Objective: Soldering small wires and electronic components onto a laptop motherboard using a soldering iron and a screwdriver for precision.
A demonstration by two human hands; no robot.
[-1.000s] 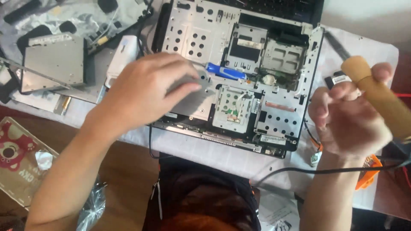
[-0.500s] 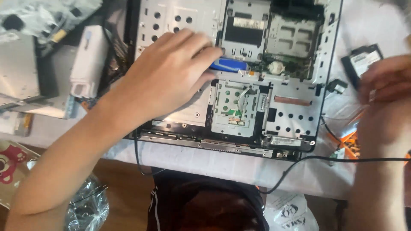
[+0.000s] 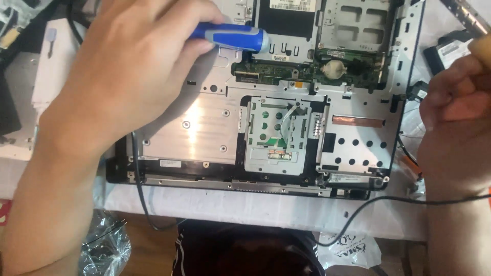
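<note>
An opened laptop chassis (image 3: 204, 128) lies bottom side up on a white cloth, showing silver metal plates, a green circuit board (image 3: 307, 69) and a touchpad bracket (image 3: 279, 135). My left hand (image 3: 128, 76) rests over its upper left part, closed around a blue-handled screwdriver (image 3: 235, 37) whose handle end sticks out to the right. My right hand (image 3: 455, 133) hovers at the right edge of the chassis, curled around a tool with a tan handle (image 3: 483, 51); only a bit of that handle shows.
A black drive (image 3: 450, 48) lies on the cloth right of the chassis. A black cable (image 3: 368, 204) runs from under my right wrist across the cloth's front edge (image 3: 245, 207). A clear plastic bag (image 3: 105, 245) hangs low at the left.
My left hand closed over the blue screwdriver that lay on the chassis and now grips it. The view moved in closer, and my right hand now sits at the frame's right edge.
</note>
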